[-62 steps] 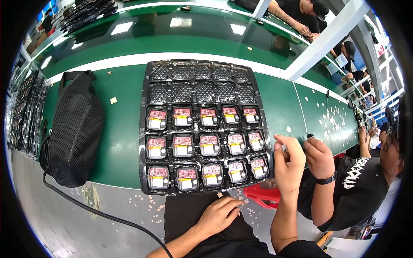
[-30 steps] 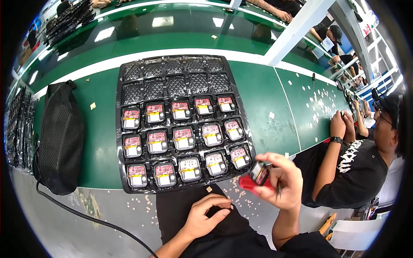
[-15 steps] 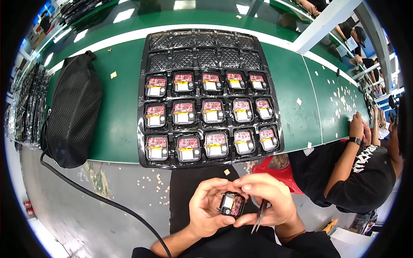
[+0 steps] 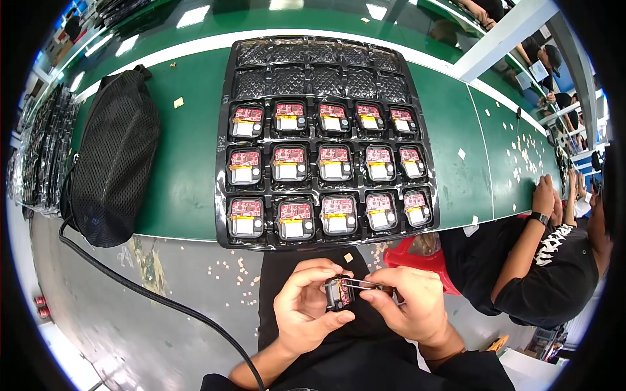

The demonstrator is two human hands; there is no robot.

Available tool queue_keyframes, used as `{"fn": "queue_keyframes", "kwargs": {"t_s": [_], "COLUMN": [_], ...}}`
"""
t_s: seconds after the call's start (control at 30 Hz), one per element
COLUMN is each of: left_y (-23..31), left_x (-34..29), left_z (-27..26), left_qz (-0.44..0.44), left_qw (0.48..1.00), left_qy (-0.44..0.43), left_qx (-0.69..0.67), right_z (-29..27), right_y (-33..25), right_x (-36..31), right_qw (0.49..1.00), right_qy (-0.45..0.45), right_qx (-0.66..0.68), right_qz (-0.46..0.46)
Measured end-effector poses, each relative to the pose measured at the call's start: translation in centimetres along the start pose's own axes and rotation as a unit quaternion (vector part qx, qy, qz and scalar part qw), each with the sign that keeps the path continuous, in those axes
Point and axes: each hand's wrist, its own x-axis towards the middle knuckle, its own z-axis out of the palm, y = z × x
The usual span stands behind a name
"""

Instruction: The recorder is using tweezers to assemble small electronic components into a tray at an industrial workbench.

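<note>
My left hand (image 4: 305, 305) grips a small black device housing (image 4: 338, 294) by its edges, tilted over my lap. Inside it a red circuit board, a silvery block and a strip of yellow tape show. My right hand (image 4: 412, 304) pinches a pair of metal tweezers (image 4: 362, 285), whose tips reach the housing's upper right side; whether they grip anything is too small to tell. Beyond my hands, a black plastic tray (image 4: 223, 195) lies on the green table (image 4: 186, 169). Its three nearer rows hold similar housings (image 4: 338, 214) with red boards; the two far rows hold none.
A black mesh bag (image 4: 114, 159) lies left of the tray, with a black cable (image 4: 163, 309) running down past my left forearm. Stacked trays (image 4: 40, 150) stand farther left. A co-worker (image 4: 544, 260) sits at right by a red stool (image 4: 417, 260). Small pale scraps litter table and floor.
My right hand has turned the tweezers from pointing down to pointing left at the housing, and its fingers have come off the housing. My left hand has shifted slightly left and tilted the housing.
</note>
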Motion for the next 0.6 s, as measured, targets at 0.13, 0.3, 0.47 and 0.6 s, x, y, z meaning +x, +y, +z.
{"fn": "queue_keyframes", "kwargs": {"t_s": [0.13,0.3,0.47,0.6], "left_y": [-0.1,-0.2,-0.2,0.0], "left_x": [0.1,0.1,0.0,0.2], "left_z": [-0.1,-0.2,-0.3,-0.3], "left_qz": [0.015,0.016,0.026,0.024], "left_qw": [1.0,0.999,0.998,0.999], "left_qy": [-0.019,-0.018,-0.012,0.015], "left_qx": [0.018,0.042,0.047,0.036], "right_z": [0.2,0.1,0.5,1.5], "right_y": [-0.1,0.2,0.8,1.7], "right_x": [0.4,0.2,0.1,-0.1], "right_qw": [1.0,0.999,0.991,0.974], "right_qy": [0.008,-0.001,-0.015,0.019], "right_qx": [0.011,0.031,0.115,0.177], "right_qz": [-0.002,0.023,0.067,0.139]}}
